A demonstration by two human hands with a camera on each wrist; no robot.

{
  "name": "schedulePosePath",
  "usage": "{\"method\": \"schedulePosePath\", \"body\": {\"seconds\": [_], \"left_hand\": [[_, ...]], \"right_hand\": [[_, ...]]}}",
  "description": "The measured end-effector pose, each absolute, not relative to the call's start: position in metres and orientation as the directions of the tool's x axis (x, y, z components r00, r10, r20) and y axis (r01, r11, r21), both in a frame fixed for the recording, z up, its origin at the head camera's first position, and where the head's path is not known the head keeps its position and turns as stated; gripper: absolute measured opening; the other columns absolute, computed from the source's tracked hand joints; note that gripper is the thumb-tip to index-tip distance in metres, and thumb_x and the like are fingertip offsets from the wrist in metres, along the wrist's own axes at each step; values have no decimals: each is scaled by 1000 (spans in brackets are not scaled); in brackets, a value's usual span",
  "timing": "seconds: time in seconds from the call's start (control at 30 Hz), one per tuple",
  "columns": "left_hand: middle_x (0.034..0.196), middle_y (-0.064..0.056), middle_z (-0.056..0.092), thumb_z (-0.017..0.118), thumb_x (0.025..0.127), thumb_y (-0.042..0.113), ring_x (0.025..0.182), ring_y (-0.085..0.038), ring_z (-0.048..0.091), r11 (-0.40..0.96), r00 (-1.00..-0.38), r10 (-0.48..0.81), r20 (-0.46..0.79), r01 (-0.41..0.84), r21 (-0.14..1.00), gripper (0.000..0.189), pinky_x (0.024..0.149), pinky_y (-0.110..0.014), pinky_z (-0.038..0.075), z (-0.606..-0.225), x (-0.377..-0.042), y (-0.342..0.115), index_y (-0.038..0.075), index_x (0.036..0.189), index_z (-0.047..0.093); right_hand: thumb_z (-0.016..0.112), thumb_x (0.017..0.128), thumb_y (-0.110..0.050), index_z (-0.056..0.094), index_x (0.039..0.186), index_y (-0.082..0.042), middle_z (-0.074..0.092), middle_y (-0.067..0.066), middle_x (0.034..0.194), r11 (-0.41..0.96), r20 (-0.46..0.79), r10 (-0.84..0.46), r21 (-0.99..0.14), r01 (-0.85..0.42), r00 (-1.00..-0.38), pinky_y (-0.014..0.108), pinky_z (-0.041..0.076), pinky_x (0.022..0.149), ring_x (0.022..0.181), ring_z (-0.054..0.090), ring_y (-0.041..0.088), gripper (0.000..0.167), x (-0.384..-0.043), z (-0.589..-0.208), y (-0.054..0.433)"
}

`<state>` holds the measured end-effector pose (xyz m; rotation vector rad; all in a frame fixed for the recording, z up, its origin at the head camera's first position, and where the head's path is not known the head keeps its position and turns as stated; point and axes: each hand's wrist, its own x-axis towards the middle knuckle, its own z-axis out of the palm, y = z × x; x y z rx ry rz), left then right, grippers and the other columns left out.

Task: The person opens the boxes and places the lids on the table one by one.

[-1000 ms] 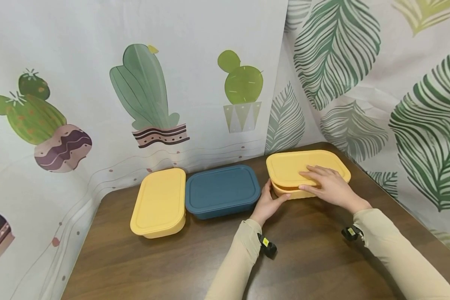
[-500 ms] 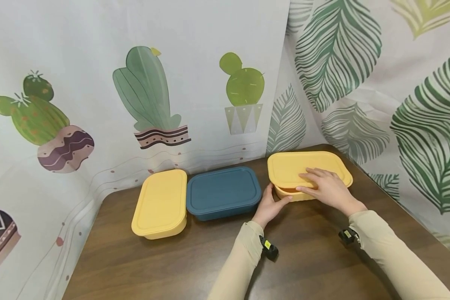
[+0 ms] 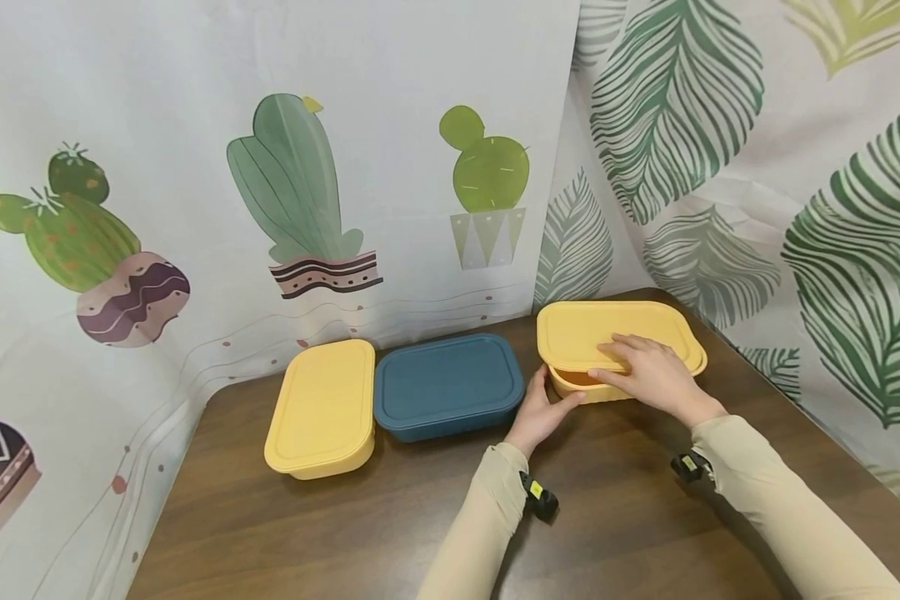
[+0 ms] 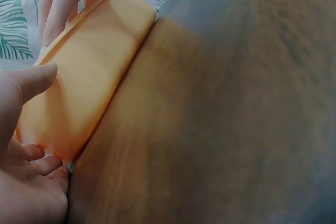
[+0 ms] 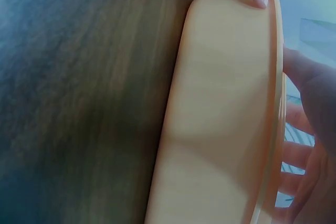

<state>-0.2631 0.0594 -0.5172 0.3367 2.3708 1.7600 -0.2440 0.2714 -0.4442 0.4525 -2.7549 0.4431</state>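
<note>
Holding the yellow box [image 5: 220, 103] still is best: the left hand [image 3: 536, 412] curls round its near left corner, while the right hand [image 3: 651, 377], fingers spread on the loose lid [image 3: 585, 331], thumb at its near edge, should move it slowly. The box sits by the far right corner of the bench [image 3: 345, 533], long sides running left to right, along the far edge.

Brown wood-grain table [image 3: 307, 533]. Directly on it, left to right: yellow lidded box [image 3: 322, 404], blue lidded box [image 3: 450, 383], second yellow box [image 5: 220, 103]. First two adjacent, contact uncertain at this angle; third apart, near far right corner.
</note>
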Motion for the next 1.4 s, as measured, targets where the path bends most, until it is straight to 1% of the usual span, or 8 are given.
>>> {"method": "schedulePosePath", "body": {"seconds": [0.2,0.6,0.9,1.0,1.2,1.4], "left_hand": [[157,-7,35,76,87,45,143,-19,35,277,-960,281,-10,71,958,91,115,-41,32,-516,-264,60,11,158,30],[159,-7,34,76,88,46,144,-19,34,282,-958,285,-16,68,957,92,115,-42,31,-515,-260,61,12,159,28],[158,-8,34,75,87,47,143,-20,36,292,-959,282,-16,69,954,93,114,-42,33,-515,-261,62,11,159,28],[157,-8,35,75,87,47,143,-20,36,285,-958,287,-10,75,956,93,114,-42,33,-516,-261,61,11,159,28],[158,-6,34,76,87,47,143,-19,35,285,-958,286,-13,72,956,93,114,-41,33,-517,-262,59,13,159,28],[158,-6,34,76,87,46,143,-19,34,281,-957,290,-7,78,957,92,115,-41,32,-517,-263,58,13,159,28]], "right_hand": [[66,93,-55,66,131,-4,55,28,139,913,332,-234,-248,-324,-914,69,38,99,127,51,50,63,-248,-445,271],[68,93,-52,67,130,-3,56,29,138,920,327,-215,-249,-303,-920,69,39,98,127,51,50,62,-250,-443,266],[65,95,-53,63,134,-2,51,30,142,922,315,-215,-247,-298,-925,71,34,101,129,47,51,63,-252,-446,267],[68,93,-52,62,135,-3,50,30,143,925,303,-212,-245,-291,-929,71,32,102,131,46,51,65,-253,-445,267],[77,89,-39,60,136,-3,49,30,143,922,291,-211,-259,-289,-933,72,32,101,129,46,52,62,-256,-447,263],[77,87,-23,58,137,-2,49,28,143,925,283,-178,-279,-259,-942,74,31,100,128,46,53,57,-260,-448,263]]}}
